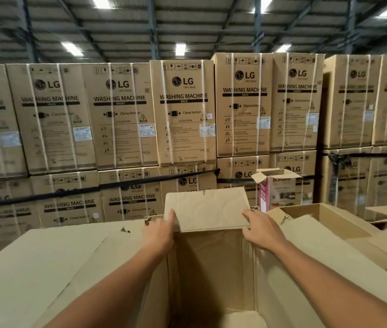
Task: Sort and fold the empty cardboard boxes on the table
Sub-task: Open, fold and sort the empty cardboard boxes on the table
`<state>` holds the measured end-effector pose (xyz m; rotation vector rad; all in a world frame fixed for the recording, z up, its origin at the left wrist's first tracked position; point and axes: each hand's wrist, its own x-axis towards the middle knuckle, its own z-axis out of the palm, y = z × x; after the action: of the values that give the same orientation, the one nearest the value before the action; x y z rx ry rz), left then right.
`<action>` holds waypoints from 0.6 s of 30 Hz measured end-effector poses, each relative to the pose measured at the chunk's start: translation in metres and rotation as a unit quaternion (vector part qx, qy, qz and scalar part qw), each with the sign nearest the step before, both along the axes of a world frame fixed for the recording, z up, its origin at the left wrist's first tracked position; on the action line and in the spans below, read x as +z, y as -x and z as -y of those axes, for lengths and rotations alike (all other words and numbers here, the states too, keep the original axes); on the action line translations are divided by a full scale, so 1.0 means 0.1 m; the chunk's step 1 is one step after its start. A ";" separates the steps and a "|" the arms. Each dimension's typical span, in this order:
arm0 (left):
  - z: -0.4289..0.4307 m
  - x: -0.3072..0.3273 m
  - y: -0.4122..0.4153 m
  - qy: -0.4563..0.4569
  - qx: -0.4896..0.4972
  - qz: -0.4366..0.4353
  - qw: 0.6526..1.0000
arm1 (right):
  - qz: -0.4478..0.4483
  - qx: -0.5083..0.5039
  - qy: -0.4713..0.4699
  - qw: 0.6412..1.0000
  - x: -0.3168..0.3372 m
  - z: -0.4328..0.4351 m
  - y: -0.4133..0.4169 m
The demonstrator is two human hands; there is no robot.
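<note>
Both arms fwd, L hand [159, 233] & R hand [262, 229] pinching flap [208, 209].

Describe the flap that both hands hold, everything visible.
The flap is plain brown cardboard, rectangular, faintly creased, with a small nick at its top edge. It stands up from the far wall of the open box. The left hand grips its lower left corner, the right hand its lower right, thumbs on its face.

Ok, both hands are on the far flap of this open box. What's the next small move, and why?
Probably fold the far flap down along its crease. The left hand and right hand already pinch its lower corners, it stands upright, and what shows of the inside of the box looks empty, so it seems ready for flattening.
</note>
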<state>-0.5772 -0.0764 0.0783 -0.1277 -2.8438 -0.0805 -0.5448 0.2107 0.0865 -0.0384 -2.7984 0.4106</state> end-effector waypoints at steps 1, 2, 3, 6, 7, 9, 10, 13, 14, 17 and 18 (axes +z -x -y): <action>0.01 0.04 -0.05 0.025 0.002 0.002 1.000 | -0.001 0.005 0.008 1.000 0.03 0.01 -0.05; 0.01 0.07 -0.10 0.040 0.001 0.006 0.999 | 0.004 0.006 0.008 1.000 0.06 0.00 -0.10; 0.01 0.09 -0.14 0.049 -0.001 0.012 0.999 | 0.016 0.004 -0.001 1.000 0.10 -0.01 -0.17; 0.03 0.10 -0.26 0.046 -0.013 0.051 0.998 | 0.067 0.006 -0.034 0.997 0.16 -0.06 -0.39; 0.05 0.09 -0.32 0.042 -0.021 0.064 0.997 | 0.082 0.008 -0.046 0.996 0.18 -0.06 -0.51; 0.10 0.05 -0.46 0.054 -0.035 0.092 0.994 | 0.101 0.008 -0.070 0.992 0.21 -0.07 -0.79; 0.12 0.03 -0.56 0.067 -0.039 0.104 0.992 | 0.112 0.004 -0.077 0.991 0.22 -0.07 -0.94; 0.19 0.00 -0.93 0.084 -0.050 0.123 0.988 | 0.141 0.000 -0.106 0.984 0.22 -0.07 -1.41; 0.21 0.03 -1.08 0.080 -0.057 0.130 0.987 | 0.146 0.002 -0.111 0.983 0.23 -0.06 -1.56; 0.22 0.15 -1.64 0.036 -0.085 0.160 0.983 | 0.158 0.021 -0.107 0.982 0.24 -0.02 -2.06; 0.20 0.20 -1.86 0.019 -0.099 0.169 0.980 | 0.156 0.027 -0.098 0.983 0.23 0.00 -2.23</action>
<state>-0.3912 -0.0966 0.0982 -0.4446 -3.1631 -0.0994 -0.3213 0.2103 0.1097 0.0183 -3.1420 0.1494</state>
